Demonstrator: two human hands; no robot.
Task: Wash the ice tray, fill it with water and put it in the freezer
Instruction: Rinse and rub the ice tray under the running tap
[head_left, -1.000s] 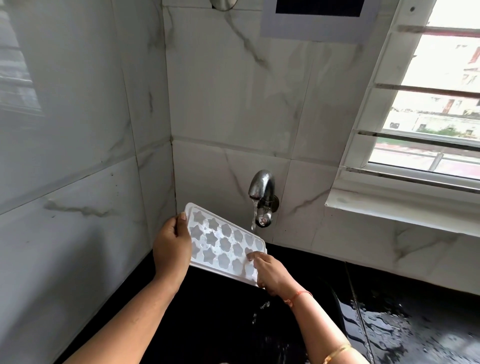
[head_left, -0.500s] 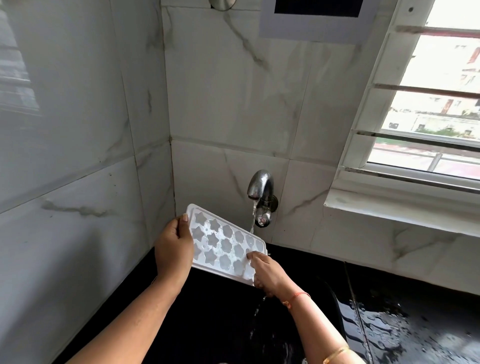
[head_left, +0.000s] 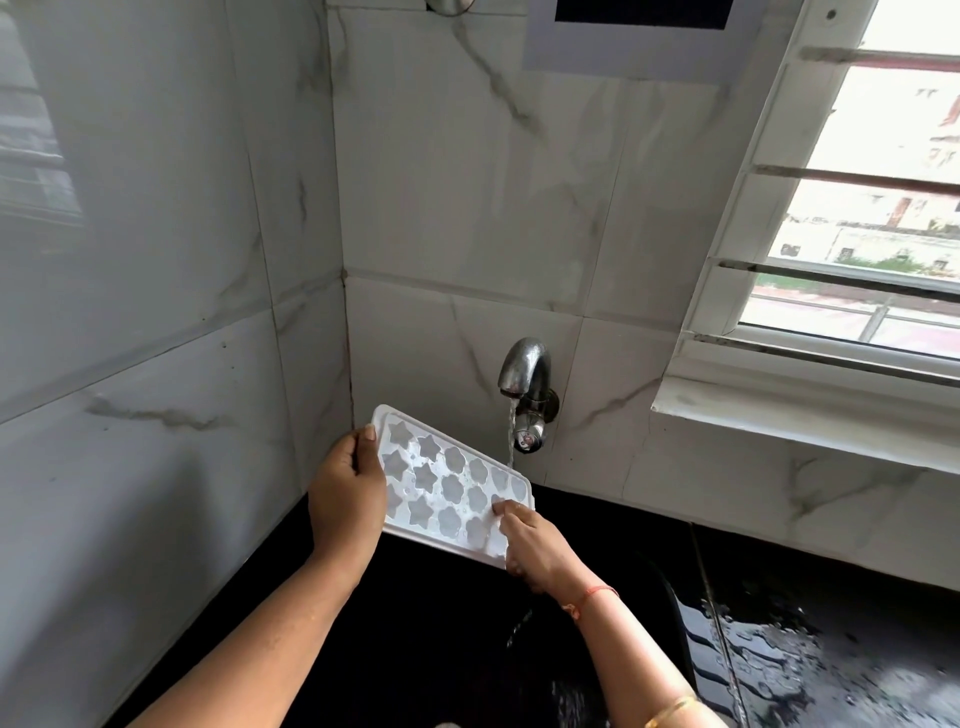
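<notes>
- Tilework fills most of the view: glossy white marble-look wall tiles with grey veins meet in a corner to the left of the chrome wall-mounted tap.
- A thin stream of water runs from the tap's spout and lands on the far long edge of the white plastic ice tray with star- and flower-shaped cells.
- The ice tray is held in the air just below and to the left of the tap, over the black sink basin. It is tilted, with the end nearer the tap lower in view.
- The left hand grips the tray's end farther from the tap, with the thumb curled over the rim and the fingers hidden underneath.
- The right hand pinches the corner nearer the tap, one fingertip pressed into a cell and the rest wrapped under the edge. Water drips from below it into the basin.
- A red thread bracelet circles the right wrist, and a gold bangle sits lower on that forearm.
- Right of the tap, the glossy black countertop is wet, and its puddles catch the daylight.
- Above and to the right of the tap is a white-framed window with horizontal bars over a white sill. Pale buildings and some greenery show outside, blurred.
- High above the tap, a pale grey panel with a dark opening is cut off by the top edge.
</notes>
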